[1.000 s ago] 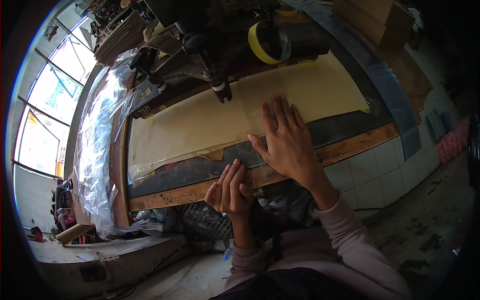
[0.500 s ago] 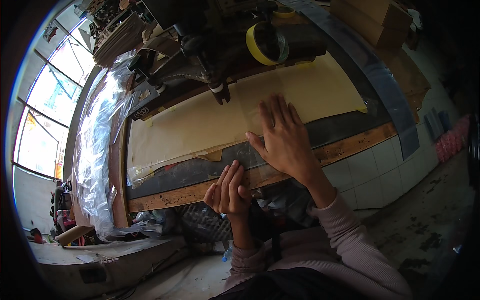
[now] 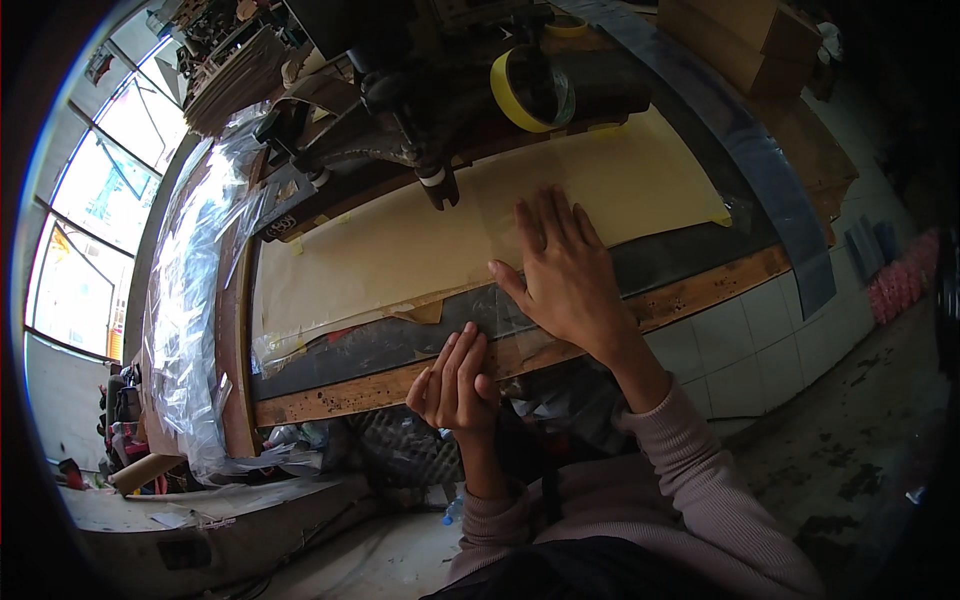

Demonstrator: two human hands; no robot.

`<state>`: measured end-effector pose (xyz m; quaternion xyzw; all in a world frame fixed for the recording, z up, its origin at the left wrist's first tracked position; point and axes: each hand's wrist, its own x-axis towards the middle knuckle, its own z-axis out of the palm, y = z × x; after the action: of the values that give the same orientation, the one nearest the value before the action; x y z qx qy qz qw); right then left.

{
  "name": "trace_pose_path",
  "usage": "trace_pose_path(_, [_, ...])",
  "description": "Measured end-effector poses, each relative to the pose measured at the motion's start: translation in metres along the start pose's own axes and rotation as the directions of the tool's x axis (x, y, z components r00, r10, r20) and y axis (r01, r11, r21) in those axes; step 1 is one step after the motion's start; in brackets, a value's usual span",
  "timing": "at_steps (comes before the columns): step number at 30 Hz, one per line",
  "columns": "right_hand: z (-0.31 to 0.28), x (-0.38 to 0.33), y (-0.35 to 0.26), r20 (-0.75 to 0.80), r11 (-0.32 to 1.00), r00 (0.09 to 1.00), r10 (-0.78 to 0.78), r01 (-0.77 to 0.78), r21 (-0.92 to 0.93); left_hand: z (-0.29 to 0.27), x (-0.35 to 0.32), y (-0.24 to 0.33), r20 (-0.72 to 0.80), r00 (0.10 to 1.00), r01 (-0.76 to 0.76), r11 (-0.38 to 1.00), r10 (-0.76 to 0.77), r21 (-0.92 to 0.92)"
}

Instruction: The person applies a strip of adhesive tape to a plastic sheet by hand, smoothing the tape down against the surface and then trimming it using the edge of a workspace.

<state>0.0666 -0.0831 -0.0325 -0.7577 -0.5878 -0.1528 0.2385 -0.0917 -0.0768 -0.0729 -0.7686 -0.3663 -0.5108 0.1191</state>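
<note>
A long cream-coloured sheet [image 3: 400,245] lies across a dark grey work surface [image 3: 690,245], with small yellow tape pieces at its edges. My right hand [image 3: 570,285] rests flat on it, fingers spread and pointing away from me. A clear film [image 3: 505,320], only faintly visible, runs under that hand toward the near edge. My left hand [image 3: 455,385] is at the wooden front edge [image 3: 330,405], its fingers loosely bent and nothing plainly held. Just beyond the sheet's middle is the dark forked tip of a metal machine part [image 3: 440,190].
A yellow tape roll [image 3: 515,95] stands on the dark bar behind the sheet. Crumpled clear plastic [image 3: 190,300] hangs along the left side. A grey strip [image 3: 770,180] curves down the right, near a cardboard box [image 3: 740,40].
Both hands keep nearly the same place and pose. The whole view has shifted very slightly left.
</note>
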Motion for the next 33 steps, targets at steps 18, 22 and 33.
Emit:
trace_pose_path(18, [-0.0004, -0.003, -0.0003, -0.027, 1.0, 1.0, -0.012, 0.011, -0.018, 0.0026, -0.0031, -0.0019, -0.055, 0.998, -0.02, 0.999, 0.019, -0.028])
trace_pose_path(22, [0.0, -0.0032, 0.001, -0.027, 1.0, 1.0, -0.013, 0.013, -0.019, 0.0034, -0.0033, -0.0023, -0.059, 0.998, -0.018, 0.999, 0.016, -0.028])
trace_pose_path(33, [-0.0019, -0.001, 0.0021, 0.018, 1.0, 1.0, 0.001, -0.001, -0.011, 0.0062, -0.0053, -0.0031, -0.095, 0.995, -0.032, 0.999, 0.03, -0.016])
